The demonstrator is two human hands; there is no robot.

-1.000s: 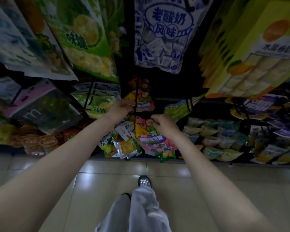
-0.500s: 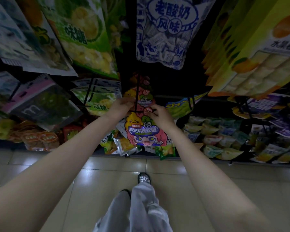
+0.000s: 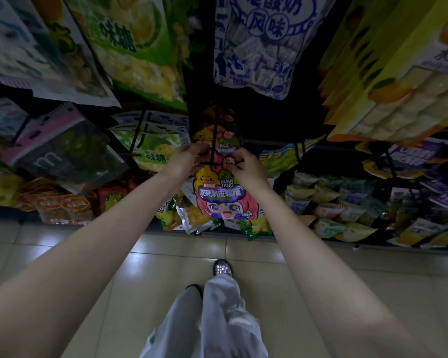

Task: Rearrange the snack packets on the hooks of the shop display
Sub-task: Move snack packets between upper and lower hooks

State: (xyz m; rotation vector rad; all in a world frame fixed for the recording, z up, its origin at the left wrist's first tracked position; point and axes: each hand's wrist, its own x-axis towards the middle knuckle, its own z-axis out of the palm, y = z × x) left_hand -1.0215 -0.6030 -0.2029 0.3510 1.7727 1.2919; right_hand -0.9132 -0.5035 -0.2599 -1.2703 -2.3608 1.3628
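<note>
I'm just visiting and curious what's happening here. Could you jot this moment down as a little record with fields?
place: shop display of hanging snack packets above a tiled floor
left hand: pinches top left of the pink packet
right hand: pinches its top right
hook: black rod, its tip between both hands
behind it: more like packets on the same hook
stage: packet's top at the hook's tip; whether threaded, cannot tell

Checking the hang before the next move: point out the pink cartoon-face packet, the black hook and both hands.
pink cartoon-face packet point(image 3: 224, 200): head view, on its printed front.
black hook point(image 3: 214, 140): head view, on its rod.
left hand point(image 3: 183, 161): head view, back of hand.
right hand point(image 3: 246, 167): head view, back of hand.
</note>
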